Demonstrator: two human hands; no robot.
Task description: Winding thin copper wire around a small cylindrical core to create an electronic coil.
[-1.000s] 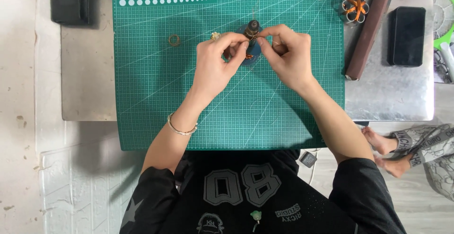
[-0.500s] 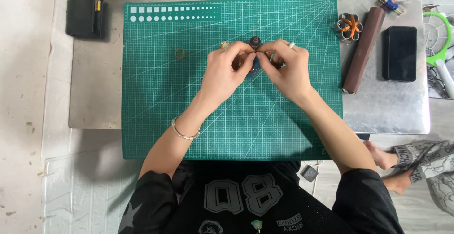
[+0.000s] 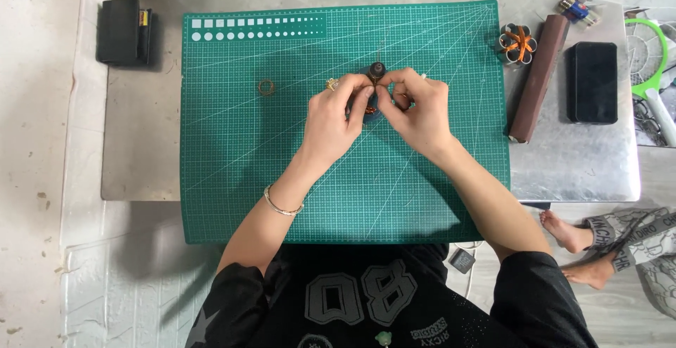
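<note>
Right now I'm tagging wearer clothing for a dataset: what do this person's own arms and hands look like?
Both forearms are bare. The left hand has a thin silver-coloured bracelet at the wrist and a gold-coloured ring on one finger. The right hand shows no jewellery. Black sleeves begin near the elbows.

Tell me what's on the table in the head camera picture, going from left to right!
Black case → small brass ring → left hand → right hand, both pinching a small dark part → orange-and-silver bundle → brown roll → black phone → green swatter.
</note>
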